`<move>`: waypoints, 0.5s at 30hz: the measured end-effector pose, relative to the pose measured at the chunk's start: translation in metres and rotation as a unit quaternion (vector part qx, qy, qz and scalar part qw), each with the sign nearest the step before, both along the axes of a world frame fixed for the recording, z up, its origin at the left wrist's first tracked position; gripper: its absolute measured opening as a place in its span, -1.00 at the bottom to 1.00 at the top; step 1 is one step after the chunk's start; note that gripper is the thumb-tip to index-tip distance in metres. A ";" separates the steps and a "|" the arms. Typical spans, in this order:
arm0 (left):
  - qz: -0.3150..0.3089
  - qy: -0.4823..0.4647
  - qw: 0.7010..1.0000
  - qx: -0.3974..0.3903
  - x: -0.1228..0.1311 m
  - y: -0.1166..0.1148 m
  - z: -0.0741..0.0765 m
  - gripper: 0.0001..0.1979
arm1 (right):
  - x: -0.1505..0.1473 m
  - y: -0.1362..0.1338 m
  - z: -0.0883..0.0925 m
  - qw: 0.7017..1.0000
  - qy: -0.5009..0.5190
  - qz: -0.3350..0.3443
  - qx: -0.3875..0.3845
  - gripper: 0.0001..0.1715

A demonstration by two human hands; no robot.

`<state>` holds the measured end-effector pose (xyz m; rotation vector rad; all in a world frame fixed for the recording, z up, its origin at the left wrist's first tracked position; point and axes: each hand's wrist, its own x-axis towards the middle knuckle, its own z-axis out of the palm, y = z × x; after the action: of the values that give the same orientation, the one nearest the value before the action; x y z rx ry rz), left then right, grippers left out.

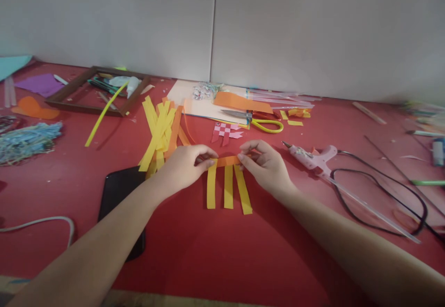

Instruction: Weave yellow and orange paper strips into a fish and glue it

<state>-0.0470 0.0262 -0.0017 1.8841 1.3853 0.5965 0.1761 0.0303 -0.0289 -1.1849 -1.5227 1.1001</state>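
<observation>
An orange paper strip [227, 161] lies crosswise between my hands, with three yellow paper strips [228, 189] hanging down from it toward me. My left hand [189, 161] pinches its left end, where the leftmost yellow strip joins. At the other end, the thumb and fingers of my right hand [262, 166] close on the orange strip near the rightmost yellow one. Just beyond my hands lies a pink-and-white woven paper fish [225, 132]. A pile of loose yellow strips [156, 131] with some orange ones sits left of my left hand.
Scissors with yellow handles [267, 124] lie behind the fish. To the right is a pink glue gun [313, 159] with a looping black cord. A black phone [121, 191] rests under my left forearm. A brown wooden frame [73, 95] holds small items at the back left.
</observation>
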 end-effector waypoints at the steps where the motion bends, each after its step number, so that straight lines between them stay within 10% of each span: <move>1: 0.002 0.000 1.000 -0.001 0.000 0.000 0.000 -0.83 | 0.000 0.000 -0.001 1.000 -0.009 0.001 0.012 -0.81; 15: 0.009 -0.015 1.000 0.009 0.001 0.000 0.006 -0.86 | 0.006 -0.004 -0.006 0.994 -0.082 0.026 0.064 -0.82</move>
<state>-0.0462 0.0259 0.0038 1.8714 1.3829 0.6467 0.1816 0.0259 -0.0345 -1.1762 -1.7319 0.9407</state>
